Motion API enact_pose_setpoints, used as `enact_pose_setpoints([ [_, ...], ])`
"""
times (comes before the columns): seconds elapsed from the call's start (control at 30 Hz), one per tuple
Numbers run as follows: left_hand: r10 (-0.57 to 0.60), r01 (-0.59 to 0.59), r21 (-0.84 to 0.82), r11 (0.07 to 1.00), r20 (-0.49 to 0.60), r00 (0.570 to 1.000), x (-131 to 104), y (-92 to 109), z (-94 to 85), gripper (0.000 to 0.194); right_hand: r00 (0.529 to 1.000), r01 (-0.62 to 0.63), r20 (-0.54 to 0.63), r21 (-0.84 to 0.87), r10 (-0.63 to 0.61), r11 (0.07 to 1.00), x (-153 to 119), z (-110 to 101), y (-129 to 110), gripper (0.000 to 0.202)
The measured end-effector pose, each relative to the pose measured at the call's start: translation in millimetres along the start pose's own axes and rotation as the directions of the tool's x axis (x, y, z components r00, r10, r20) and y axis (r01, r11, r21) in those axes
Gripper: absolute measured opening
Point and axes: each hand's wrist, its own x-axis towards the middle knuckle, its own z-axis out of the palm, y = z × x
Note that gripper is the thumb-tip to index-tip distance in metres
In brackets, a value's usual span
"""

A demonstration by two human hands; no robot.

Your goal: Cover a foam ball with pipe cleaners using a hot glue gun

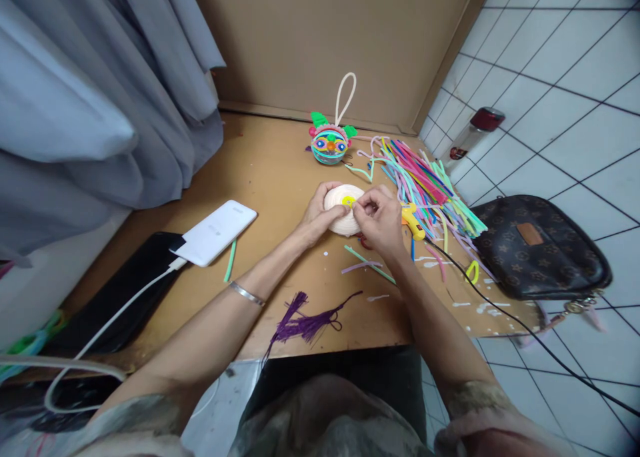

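A round cream disc (343, 226) is held over the middle of the table, with a small yellow piece (349, 201) at its centre. My left hand (320, 212) grips the disc's left side, its thumb lying over the face near the yellow piece. My right hand (377, 216) has its fingers pinched together at the disc's right side, right by the yellow piece; whatever lies between those fingertips is too small to make out. Just right of this hand, a yellow glue gun (413, 222) rests on the table.
Behind the disc stands a colourful ornament (330, 145) with a loop. Pipe cleaners (425, 184) are piled right of it, near a brown bag (543, 247) and a bottle (473, 137). A purple tassel (305, 324) lies in front, a white power bank (218, 232) at left. A black cord (500, 309) crosses the right side.
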Motion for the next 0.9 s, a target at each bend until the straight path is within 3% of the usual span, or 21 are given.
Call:
enact_pose_setpoints([
  [0.3, -0.019, 0.015, -0.063, 0.998, -0.058, 0.998, -6, 6, 8.2, 0.058, 0.999, 0.014, 0.029, -0.033, -0.013, 0.999, -2, -4, -3, 0.013],
  [0.43, -0.024, 0.021, -0.031, 0.999, -0.109, 0.994, -6, 9, 10.3, 0.057, 0.991, -0.013, 0.134, -0.046, 0.019, 0.999, 1, -14, -4, 0.010],
  [0.57, -0.017, 0.015, -0.026, 1.000, -0.092, 0.996, -6, 9, 10.1, 0.056, 0.976, -0.024, 0.215, -0.017, 0.027, 1.000, 5, -23, -1, 0.008],
  [0.9, -0.003, 0.004, 0.008, 1.000, -0.049, 0.999, -4, 6, 5.2, 0.056, 0.972, 0.084, 0.223, -0.007, -0.081, 0.996, 5, -23, 6, 0.010],
])
